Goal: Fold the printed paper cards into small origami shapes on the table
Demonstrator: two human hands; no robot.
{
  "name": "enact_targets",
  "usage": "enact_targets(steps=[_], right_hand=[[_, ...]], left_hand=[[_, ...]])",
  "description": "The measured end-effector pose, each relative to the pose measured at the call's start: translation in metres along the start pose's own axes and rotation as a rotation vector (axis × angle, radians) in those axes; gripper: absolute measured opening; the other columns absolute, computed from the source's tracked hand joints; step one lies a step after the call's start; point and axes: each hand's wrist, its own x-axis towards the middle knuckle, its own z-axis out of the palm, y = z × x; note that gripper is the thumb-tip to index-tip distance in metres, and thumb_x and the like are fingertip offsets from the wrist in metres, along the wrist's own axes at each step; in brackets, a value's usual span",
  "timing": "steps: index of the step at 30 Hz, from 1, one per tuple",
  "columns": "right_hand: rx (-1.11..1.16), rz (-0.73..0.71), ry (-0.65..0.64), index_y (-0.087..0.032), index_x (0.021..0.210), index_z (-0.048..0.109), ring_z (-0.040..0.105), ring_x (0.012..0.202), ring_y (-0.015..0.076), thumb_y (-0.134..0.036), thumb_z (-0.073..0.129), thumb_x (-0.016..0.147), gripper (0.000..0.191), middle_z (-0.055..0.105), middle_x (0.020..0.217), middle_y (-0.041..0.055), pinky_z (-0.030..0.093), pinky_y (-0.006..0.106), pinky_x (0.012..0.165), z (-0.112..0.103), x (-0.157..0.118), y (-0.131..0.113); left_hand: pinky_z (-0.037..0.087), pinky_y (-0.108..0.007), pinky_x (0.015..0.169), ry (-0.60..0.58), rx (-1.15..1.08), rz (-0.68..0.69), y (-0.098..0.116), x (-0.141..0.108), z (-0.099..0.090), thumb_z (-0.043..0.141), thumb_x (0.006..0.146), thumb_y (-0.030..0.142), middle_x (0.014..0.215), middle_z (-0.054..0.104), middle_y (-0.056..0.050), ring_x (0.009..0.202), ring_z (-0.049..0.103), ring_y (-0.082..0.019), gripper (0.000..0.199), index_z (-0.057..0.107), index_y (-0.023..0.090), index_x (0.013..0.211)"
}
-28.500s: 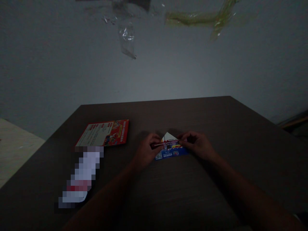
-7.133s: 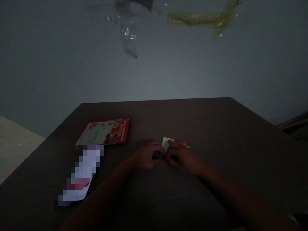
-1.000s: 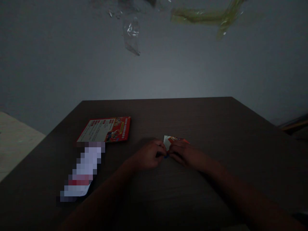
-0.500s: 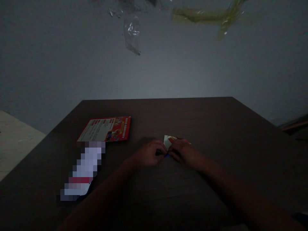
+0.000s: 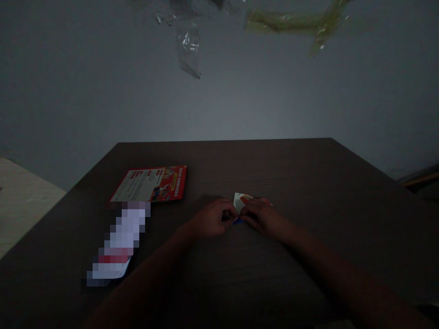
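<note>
A small piece of printed paper [image 5: 237, 200], white and red with a blue edge at the front, lies on the dark wooden table [image 5: 219, 160]. My left hand [image 5: 216, 219] pinches at its near corner, with thumb and fingers closed together. Against the same corner, my right hand [image 5: 261, 219] has its fingertips pressed together and covers much of the paper's right side. The fingertips of both hands almost meet over the blue part. Dim light and the fingers hide how the paper is folded there.
To the left lies a red and white printed booklet or flat box [image 5: 151, 185]. In front of it is a bright, pixelated oblong thing [image 5: 120, 242], close to my left forearm. A grey wall [image 5: 219, 100] with tape [image 5: 284, 22] and a clear plastic bag [image 5: 188, 50] rises behind the table.
My fingertips have shifted very slightly at the paper's near corner. The paper and the other things stay where they were.
</note>
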Motion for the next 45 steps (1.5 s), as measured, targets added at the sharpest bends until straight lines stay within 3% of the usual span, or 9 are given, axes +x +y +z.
enact_targets(steps=[12, 25, 30, 39, 45], right_hand=[[0.1, -0.009, 0.009, -0.02, 0.082, 0.059, 0.057, 0.082, 0.0165, -0.026, 0.063, 0.08, 0.008, 0.064, 0.08, 0.0013, 0.038, 0.032, 0.08, -0.003, -0.003, 0.008], [0.108, -0.073, -0.005, -0.02, 0.082, 0.063, 0.057, 0.085, 0.0162, -0.025, 0.06, 0.082, 0.006, 0.064, 0.085, 0.0023, 0.038, 0.031, 0.08, -0.004, -0.002, 0.007], [0.075, -0.03, -0.007, -0.02, 0.082, 0.063, 0.057, 0.085, 0.0164, -0.023, 0.058, 0.083, 0.006, 0.063, 0.084, 0.0021, 0.037, 0.034, 0.082, -0.004, -0.003, 0.005], [0.055, 0.036, 0.034, -0.021, 0.081, 0.063, 0.057, 0.091, 0.0191, -0.028, 0.062, 0.08, 0.007, 0.066, 0.083, 0.0025, 0.036, 0.036, 0.085, 0.002, -0.003, 0.002], [0.092, 0.107, 0.069, -0.02, 0.078, 0.063, 0.059, 0.088, 0.0182, -0.025, 0.062, 0.079, 0.005, 0.067, 0.086, 0.0027, 0.037, 0.035, 0.084, 0.006, -0.001, -0.001]], left_hand=[[0.044, -0.027, 0.073, -0.003, 0.02, 0.021, 0.002, -0.002, -0.002, 0.06, 0.074, 0.017, 0.09, 0.061, -0.004, 0.081, 0.057, -0.015, 0.017, 0.065, 0.018, 0.09], [0.042, -0.026, 0.079, 0.029, 0.057, 0.068, -0.001, -0.001, 0.005, 0.063, 0.075, 0.019, 0.094, 0.061, -0.003, 0.089, 0.056, -0.016, 0.011, 0.066, 0.018, 0.085], [0.043, -0.025, 0.076, 0.016, 0.036, 0.077, -0.003, -0.001, 0.004, 0.059, 0.075, 0.015, 0.091, 0.06, -0.003, 0.084, 0.056, -0.015, 0.013, 0.066, 0.018, 0.085], [0.042, -0.022, 0.063, 0.005, -0.049, -0.036, 0.001, 0.001, 0.0, 0.057, 0.074, 0.012, 0.082, 0.06, -0.002, 0.071, 0.055, -0.012, 0.013, 0.064, 0.016, 0.085], [0.04, -0.022, 0.064, -0.001, -0.044, -0.052, -0.001, 0.003, 0.0, 0.059, 0.073, 0.012, 0.081, 0.06, -0.001, 0.072, 0.054, -0.012, 0.014, 0.065, 0.017, 0.084]])
